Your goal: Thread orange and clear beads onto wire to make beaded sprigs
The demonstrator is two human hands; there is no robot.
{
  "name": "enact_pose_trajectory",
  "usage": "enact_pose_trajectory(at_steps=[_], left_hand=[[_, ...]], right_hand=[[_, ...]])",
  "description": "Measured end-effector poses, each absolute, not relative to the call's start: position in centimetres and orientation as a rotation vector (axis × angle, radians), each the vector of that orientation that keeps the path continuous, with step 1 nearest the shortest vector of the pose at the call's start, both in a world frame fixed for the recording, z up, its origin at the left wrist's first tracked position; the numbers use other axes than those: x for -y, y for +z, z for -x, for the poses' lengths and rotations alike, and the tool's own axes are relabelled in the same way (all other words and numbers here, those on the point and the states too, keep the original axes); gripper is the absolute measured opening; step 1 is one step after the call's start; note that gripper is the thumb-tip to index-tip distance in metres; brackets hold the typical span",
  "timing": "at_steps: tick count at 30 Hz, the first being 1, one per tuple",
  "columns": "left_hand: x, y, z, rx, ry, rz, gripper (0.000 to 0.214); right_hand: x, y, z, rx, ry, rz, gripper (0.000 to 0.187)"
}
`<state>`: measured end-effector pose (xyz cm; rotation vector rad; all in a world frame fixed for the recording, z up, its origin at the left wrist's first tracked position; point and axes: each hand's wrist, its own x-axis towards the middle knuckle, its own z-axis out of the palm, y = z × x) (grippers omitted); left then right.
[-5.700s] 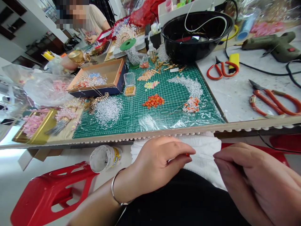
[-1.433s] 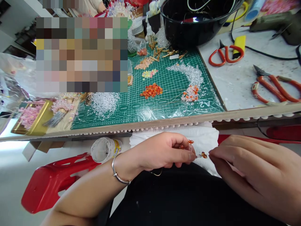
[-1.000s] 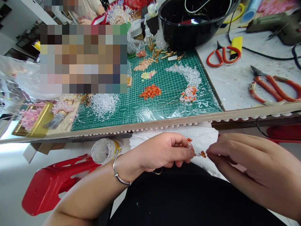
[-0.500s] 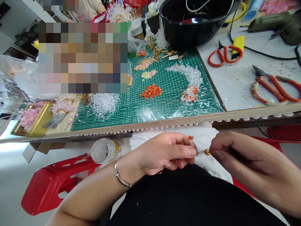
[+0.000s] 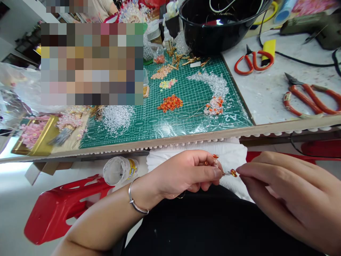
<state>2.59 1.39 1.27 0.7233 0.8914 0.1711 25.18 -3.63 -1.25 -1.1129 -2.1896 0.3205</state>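
Note:
My left hand, with a silver bangle at its wrist, is closed in a pinch on a thin beaded wire. Orange and clear beads on the wire show above its curled fingers; the rest is hidden in the palm. An orange bead sits at the wire's right end, between the two hands. My right hand has thumb and forefinger pressed together at that bead's outer edge, its other fingers bent behind. Both hands are over the lap, in front of the table edge.
On the green cutting mat lie orange beads, clear beads and gold clips. Red-handled pliers and cutters rest at right, near a black basin. A red stool stands below left.
My right hand has turned and its fingertips have slid slightly off the end bead, showing more of it. My left hand keeps its pinch almost in place.

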Motion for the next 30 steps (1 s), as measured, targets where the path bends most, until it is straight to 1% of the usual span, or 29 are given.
enact_pose_trajectory(at_steps=[3, 8, 14, 19, 25, 28, 30], left_hand=[[-1.4, 1.3, -2.6, -0.899, 0.169, -0.739, 0.035], [-1.4, 1.0, -2.6, -0.902, 0.174, -0.740, 0.032], [-1.5, 0.5, -2.6, -0.845, 0.196, -0.663, 0.028], [-1.5, 0.4, -2.6, -0.824, 0.202, -0.607, 0.027], [-1.5, 0.2, -2.5, -0.818, 0.200, -0.578, 0.027], [-1.5, 0.1, -2.5, -0.839, 0.212, -0.577, 0.030], [-1.5, 0.1, -2.6, -0.842, 0.214, -0.579, 0.032]], right_hand=[[3.6, -1.1, -25.3, 2.278, 0.334, 1.065, 0.020], [3.5, -1.3, -25.4, 2.303, 0.414, 1.114, 0.012], [3.1, -1.8, -25.5, 2.362, 0.276, 0.973, 0.019], [2.7, -1.7, -25.1, 2.376, 0.252, 0.850, 0.021], [2.8, -1.7, -25.2, 2.281, 0.453, 1.047, 0.015], [3.0, -1.7, -25.1, 2.249, 0.431, 1.108, 0.014], [3.1, -1.7, -24.7, 2.283, 0.348, 1.072, 0.014]])
